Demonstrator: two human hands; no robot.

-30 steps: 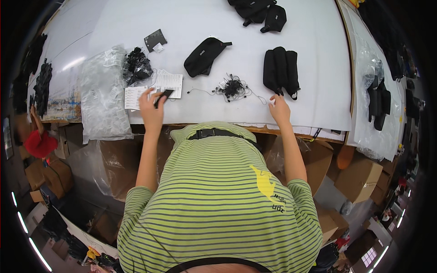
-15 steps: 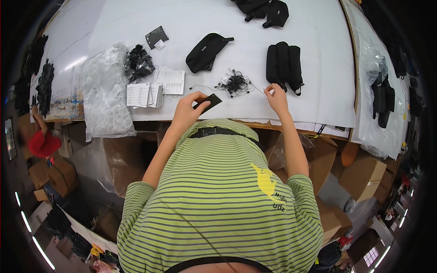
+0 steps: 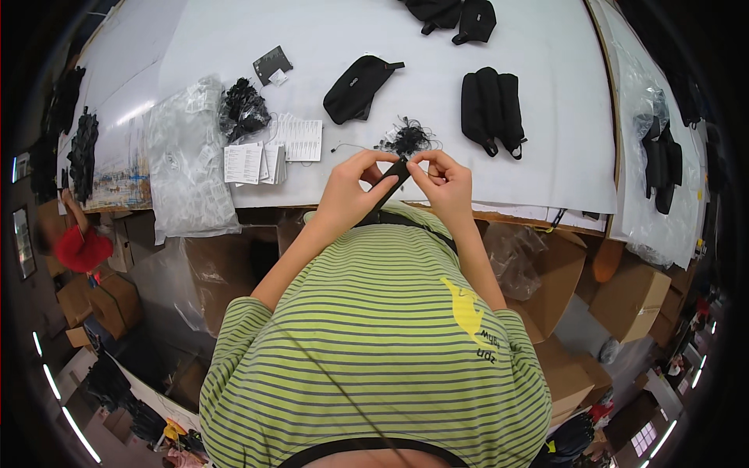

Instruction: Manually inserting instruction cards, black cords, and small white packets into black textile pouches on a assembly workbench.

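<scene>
My left hand (image 3: 351,191) grips a black hang tag (image 3: 396,173) between thumb and fingers, near the table's front edge. Against the tag's far end, my right hand (image 3: 446,183) is closed in a pinch on a thin tag string, mostly hidden by the fingers. Just beyond both hands lies a tangled pile of black tag strings (image 3: 407,139). One loose string curls out to the left of it. A black zip pouch (image 3: 355,92) lies on its side behind the pile.
Stacked white printed cards (image 3: 243,164) lie at left, beside a bundle of black strings in plastic (image 3: 243,108) and a clear plastic bag (image 3: 187,160). A black card (image 3: 271,62) lies behind. More black pouches (image 3: 491,109) are at right. Cardboard boxes (image 3: 546,277) stand below the table.
My right hand has moved left from beside the string pile to the tag's end. My left hand has shifted right and turned the tag, so the hands now meet.
</scene>
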